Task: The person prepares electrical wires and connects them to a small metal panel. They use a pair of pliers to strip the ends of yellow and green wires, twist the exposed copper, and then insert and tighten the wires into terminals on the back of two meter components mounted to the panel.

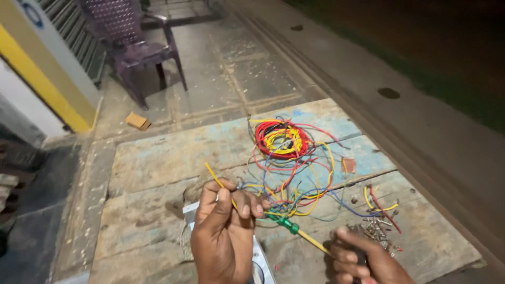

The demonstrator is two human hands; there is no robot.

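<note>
My left hand (223,231) pinches a thin yellow wire (215,178) that sticks up past my thumb toward the far left. My right hand (363,260) at the bottom right grips the dark handle of a screwdriver, whose yellow shaft and green collar (290,227) point toward my left fingers. A tangle of red, yellow and blue wires (286,158) lies on the worn wooden table (158,158) just beyond both hands.
A heap of small metal screws (374,230) and short wire scraps (380,204) lies near my right hand. A white object (263,268) sits under my left wrist. A purple plastic chair (134,42) and a small cardboard box (138,121) are on the concrete floor beyond.
</note>
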